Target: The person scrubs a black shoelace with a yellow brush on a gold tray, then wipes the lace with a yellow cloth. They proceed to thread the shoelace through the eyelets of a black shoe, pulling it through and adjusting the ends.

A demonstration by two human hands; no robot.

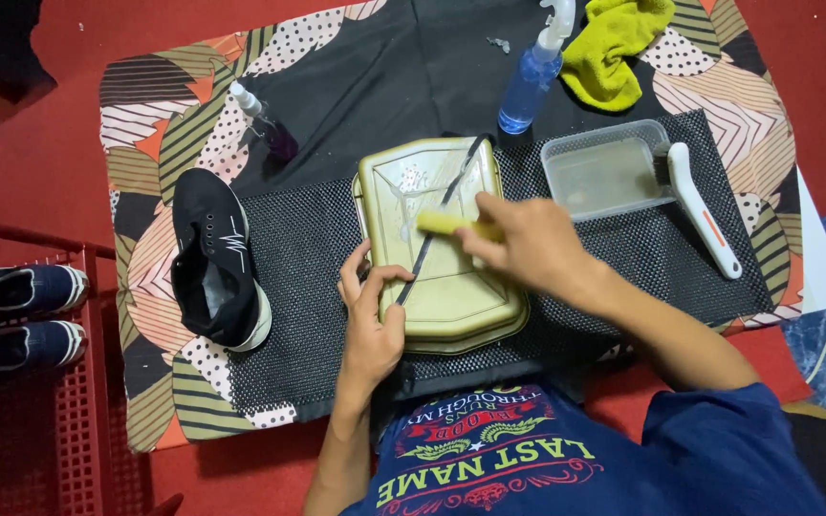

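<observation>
Olive-green and glossy, the shallow tray (451, 296) sits at the centre of the desk (719, 67) on a black dotted mat (308, 258), and across it we see a dark shoelace (437, 225) lying with its long axis from about one o'clock down to seven o'clock. Our left hand (372, 320) pinches the lace's near end at the tray's seven o'clock edge, fingers closed on it, while our right hand (528, 244), the nearer to the lace's middle, grips a small yellow brush (444, 223) pressed across it. A black sneaker (214, 258) lies at nine o'clock, a clear tub (604, 172) and white-handled brush (705, 210) at two o'clock.
</observation>
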